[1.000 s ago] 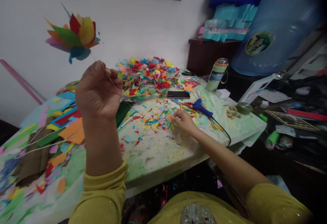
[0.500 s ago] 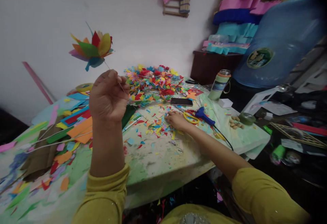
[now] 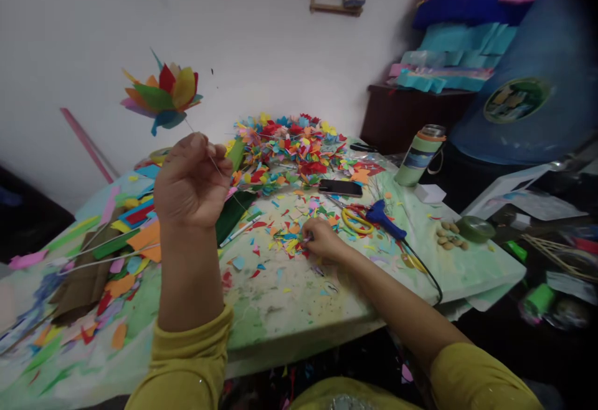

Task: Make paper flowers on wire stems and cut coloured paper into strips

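Note:
My left hand (image 3: 191, 179) is raised above the table with its fingers pinched on a thin wire stem. A multicoloured paper flower (image 3: 161, 93) sits on top of that stem, up against the white wall. My right hand (image 3: 321, 240) rests on the table among small coloured paper scraps (image 3: 284, 235), fingers curled and pinching at a scrap; what it holds is too small to name. Yellow-handled scissors (image 3: 355, 220) and a blue glue gun (image 3: 384, 218) lie just right of that hand.
A heap of finished paper flowers (image 3: 284, 145) fills the table's far side, a black phone (image 3: 340, 187) in front of it. A green bottle (image 3: 418, 156) stands at the right. Paper strips and sticks (image 3: 116, 242) cover the left. Clutter lies beyond the table's right edge (image 3: 495, 276).
My right hand has slid left across the scraps, away from the scissors, and closed its fingers. The left hand keeps the flower raised; the view shifted slightly.

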A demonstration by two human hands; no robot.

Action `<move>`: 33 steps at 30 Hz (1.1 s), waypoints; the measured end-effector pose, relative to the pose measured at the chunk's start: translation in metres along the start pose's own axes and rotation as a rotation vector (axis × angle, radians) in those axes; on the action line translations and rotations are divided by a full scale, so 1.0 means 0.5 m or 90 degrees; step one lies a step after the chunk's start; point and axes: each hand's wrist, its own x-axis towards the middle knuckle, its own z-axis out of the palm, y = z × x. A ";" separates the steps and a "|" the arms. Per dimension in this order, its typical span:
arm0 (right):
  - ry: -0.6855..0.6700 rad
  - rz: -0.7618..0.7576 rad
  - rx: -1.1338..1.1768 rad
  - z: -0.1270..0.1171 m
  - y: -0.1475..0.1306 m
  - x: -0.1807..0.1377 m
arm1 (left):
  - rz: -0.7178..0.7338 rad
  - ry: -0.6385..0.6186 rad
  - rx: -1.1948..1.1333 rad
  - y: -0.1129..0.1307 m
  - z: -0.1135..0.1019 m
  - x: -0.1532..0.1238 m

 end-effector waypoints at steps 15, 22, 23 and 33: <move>0.076 0.012 0.071 -0.031 0.001 0.071 | 0.009 0.036 -0.003 0.014 -0.020 0.020; -0.223 -0.350 -0.130 0.004 -0.048 -0.047 | 0.013 0.042 -0.008 0.017 -0.016 0.017; -0.223 -0.326 -0.156 0.003 -0.044 -0.044 | 0.008 0.045 -0.009 0.016 -0.015 0.017; -0.065 0.030 -0.327 -0.052 0.010 -0.071 | 0.016 0.020 -0.007 0.014 -0.011 0.011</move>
